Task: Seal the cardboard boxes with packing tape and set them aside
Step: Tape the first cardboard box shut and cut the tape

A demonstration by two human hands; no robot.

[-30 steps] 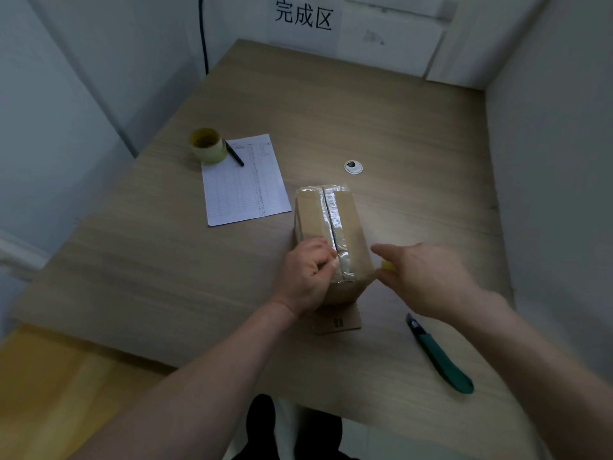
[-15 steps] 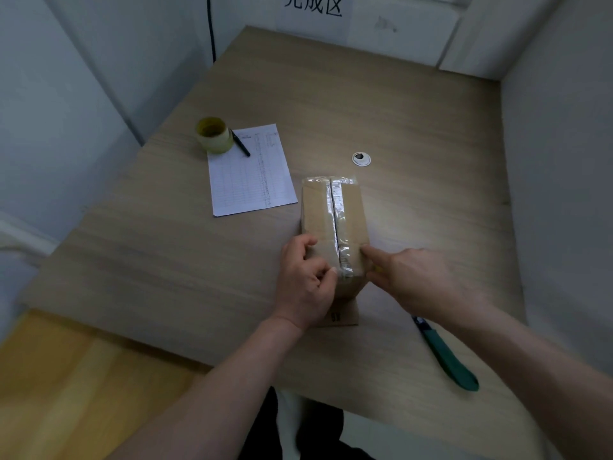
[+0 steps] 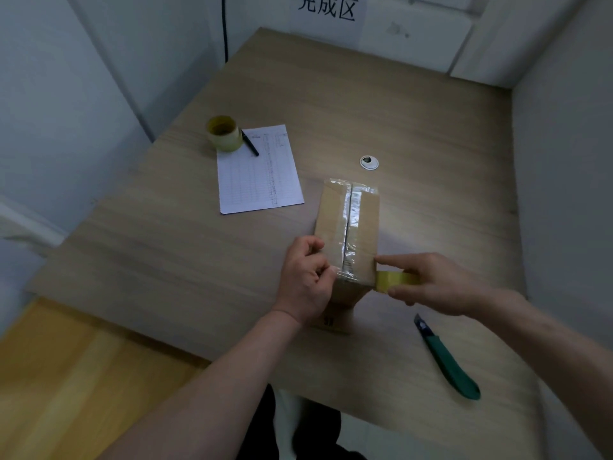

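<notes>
tape roll [image 3: 394, 281] emerged, mostly hidden.

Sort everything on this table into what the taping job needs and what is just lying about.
In use: box, tape roll in right hand, left hand at the box's near end.
Lying about: spare roll, pen, sheet, knife, white disc.

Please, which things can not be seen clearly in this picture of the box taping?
- Sheet, head view: print too small to read.
- Wall sign, head view: top cut off by the frame edge.
- Tape roll: mostly hidden by the right hand.
- Box near end: partly covered by the left hand.
</notes>
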